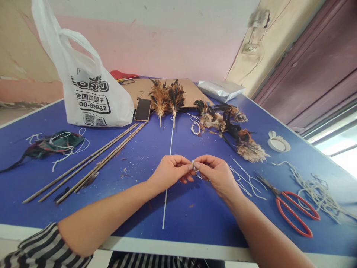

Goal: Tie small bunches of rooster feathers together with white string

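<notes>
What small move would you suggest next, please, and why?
Perhaps steady the small pale piece with the left hand and gently draw the white strand with the right hand, since both hands pinch at that piece and the strand shows just beneath it.

The left sleeve point(41, 245) is showing black and pale-grey stripes, leaving the forearm point(111, 210) bare; finer striped cloth point(156, 260) is appearing beside black fabric point(214, 264); left hand point(167, 173) and right hand point(217, 175) are showing bare
</notes>
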`<state>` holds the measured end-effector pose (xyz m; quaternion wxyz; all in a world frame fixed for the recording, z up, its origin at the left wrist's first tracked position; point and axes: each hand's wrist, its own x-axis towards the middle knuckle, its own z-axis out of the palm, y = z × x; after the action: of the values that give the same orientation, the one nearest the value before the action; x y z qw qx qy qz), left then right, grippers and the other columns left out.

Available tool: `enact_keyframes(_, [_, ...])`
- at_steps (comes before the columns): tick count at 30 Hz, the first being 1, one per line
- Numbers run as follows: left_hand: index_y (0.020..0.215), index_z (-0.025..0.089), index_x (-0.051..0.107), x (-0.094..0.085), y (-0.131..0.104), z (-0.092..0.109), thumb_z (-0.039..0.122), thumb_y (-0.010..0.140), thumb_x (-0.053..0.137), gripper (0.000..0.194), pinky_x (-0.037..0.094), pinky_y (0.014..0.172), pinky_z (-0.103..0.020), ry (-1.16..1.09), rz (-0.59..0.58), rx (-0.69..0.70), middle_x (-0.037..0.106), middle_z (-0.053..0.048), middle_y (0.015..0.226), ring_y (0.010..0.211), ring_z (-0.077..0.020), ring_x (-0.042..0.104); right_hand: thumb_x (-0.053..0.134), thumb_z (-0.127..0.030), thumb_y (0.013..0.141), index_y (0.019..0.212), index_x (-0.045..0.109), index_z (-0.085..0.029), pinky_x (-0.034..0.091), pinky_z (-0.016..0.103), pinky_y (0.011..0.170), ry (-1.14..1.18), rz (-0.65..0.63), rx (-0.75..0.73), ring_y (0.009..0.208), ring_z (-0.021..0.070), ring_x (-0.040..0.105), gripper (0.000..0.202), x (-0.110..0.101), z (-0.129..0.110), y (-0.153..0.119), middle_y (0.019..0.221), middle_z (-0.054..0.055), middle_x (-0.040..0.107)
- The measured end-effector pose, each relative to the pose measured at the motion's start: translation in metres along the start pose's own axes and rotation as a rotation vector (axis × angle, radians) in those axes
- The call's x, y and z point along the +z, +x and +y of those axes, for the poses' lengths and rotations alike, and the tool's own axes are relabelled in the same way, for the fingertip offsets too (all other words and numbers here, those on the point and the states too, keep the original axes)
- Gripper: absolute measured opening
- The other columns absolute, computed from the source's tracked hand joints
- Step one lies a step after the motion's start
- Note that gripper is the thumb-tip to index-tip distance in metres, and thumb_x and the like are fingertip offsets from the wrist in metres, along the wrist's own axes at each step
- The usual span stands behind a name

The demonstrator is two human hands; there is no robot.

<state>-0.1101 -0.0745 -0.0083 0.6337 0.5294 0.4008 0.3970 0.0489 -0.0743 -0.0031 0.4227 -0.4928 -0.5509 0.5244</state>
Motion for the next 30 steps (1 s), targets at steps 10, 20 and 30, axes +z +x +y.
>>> enact_keyframes(10, [0.081,0.011,0.059,0.0006,-0.0010,0.0017,0.032,0.074,0.058,0.023,0.049,0.052,-0.021,-0.054,0.021,-0.013,0.066,-0.008,0.073,0.059,-0.0130,0.063,0.063,-0.036,0.068,0.074,0.062,-0.014,0.026,0.021,0.043,-0.005,0.021,0.001,0.044,0.0054,0.035,0.022,-0.0021,0.0035,0.0012,0.054,-0.001,0.055])
enact_keyframes(20, [0.082,0.011,0.060,0.0019,-0.0025,0.0006,0.034,0.072,0.059,0.025,0.049,0.052,-0.023,-0.031,0.067,0.028,0.066,-0.007,0.071,0.058,-0.0133,0.062,0.063,-0.036,0.066,0.074,0.060,-0.014,0.025,0.021,0.041,0.059,-0.008,0.038,0.043,0.0050,0.034,0.023,-0.0004,0.0009,0.0009,0.058,0.001,0.056])
enact_keyframes(30, [0.080,0.011,0.060,0.0036,-0.0038,0.0003,0.032,0.074,0.056,0.022,0.049,0.053,-0.022,0.034,0.071,0.064,0.066,-0.006,0.070,0.058,-0.0128,0.062,0.065,-0.036,0.065,0.073,0.060,-0.015,0.025,0.021,0.041,0.064,-0.002,0.028,0.043,0.0050,0.035,0.023,0.0007,0.0032,0.0010,0.056,-0.001,0.054])
